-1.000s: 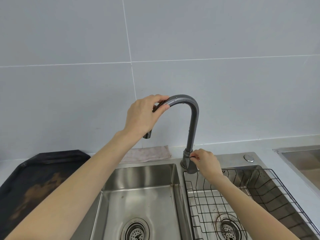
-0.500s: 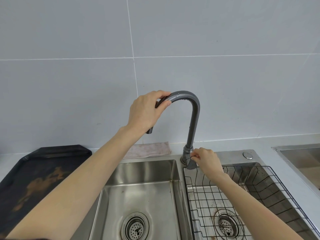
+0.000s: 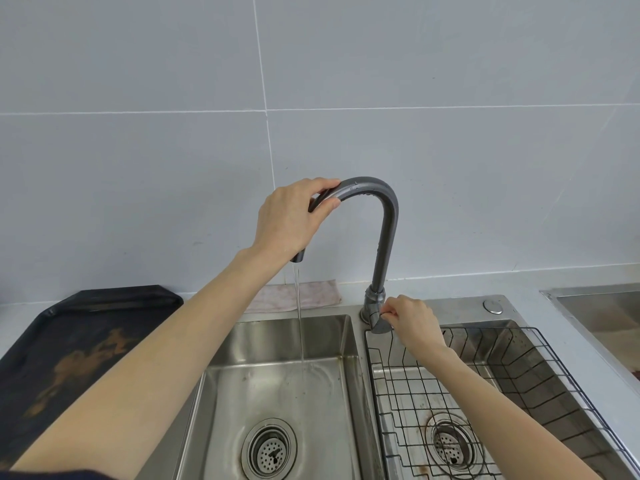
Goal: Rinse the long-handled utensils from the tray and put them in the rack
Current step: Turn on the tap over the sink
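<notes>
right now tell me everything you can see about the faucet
The faucet is a tall dark grey gooseneck with a matte, slightly speckled metal look. It rises upright from the steel deck between the two basins, arches over and points down above the left basin. A thin stream of water runs from its spout. The left hand grips the arch near the spout; the right hand pinches the lever at its base, beside the wire rack.

no readable text anywhere, no labels or brands on faucet (image 3: pixel 384 233), tray (image 3: pixel 62 358), rack (image 3: pixel 519 393) or wall tiles (image 3: pixel 415 64), no numbers, no signs
</notes>
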